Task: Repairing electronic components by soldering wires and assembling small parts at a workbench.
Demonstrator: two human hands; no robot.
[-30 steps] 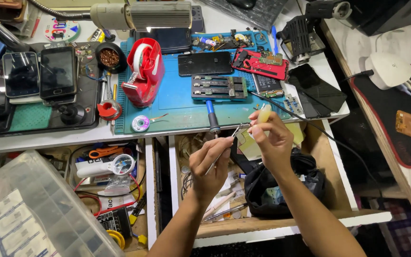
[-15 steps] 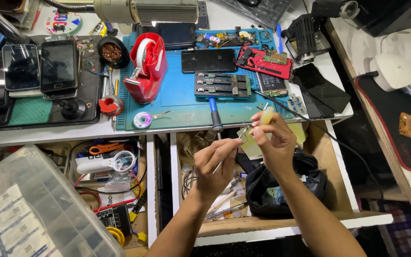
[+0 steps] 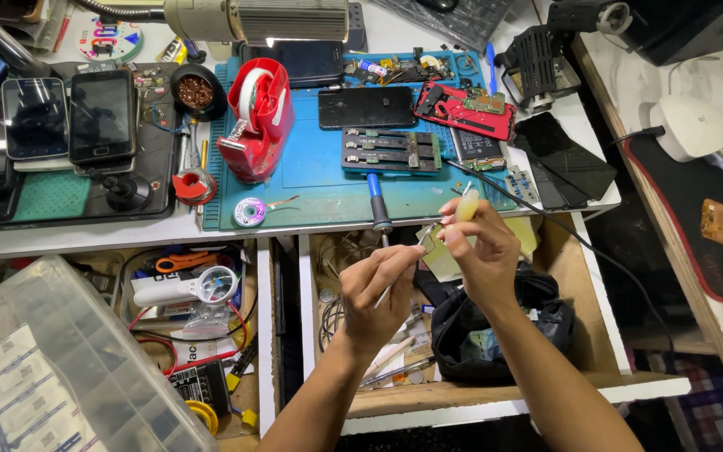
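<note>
The white workbench (image 3: pixel 85 238) carries a blue repair mat (image 3: pixel 328 180) and a black tray (image 3: pixel 52 209) (two smartphones (image 3: pixel 73 115) rest there). On the mat stand a red tape dispenser (image 3: pixel 254 117), a solder spool (image 3: pixel 250 212) and a soldering iron (image 3: pixel 377 201).

left hand (image 3: pixel 378 289): raised, fingers pinched shut, knuckles up
right hand (image 3: pixel 479 243): raised, fingertips pinched, close beside left
forearms: both angled up from below

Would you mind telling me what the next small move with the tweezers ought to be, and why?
Probably ease the tweezers in the left hand a little further toward the small yellowish tube pinched in the right hand. Their tip already points up at the right hand's fingertips, just short of what they hold, and both hands hover together over the open drawer. What the tip targets is too small to tell.
</note>
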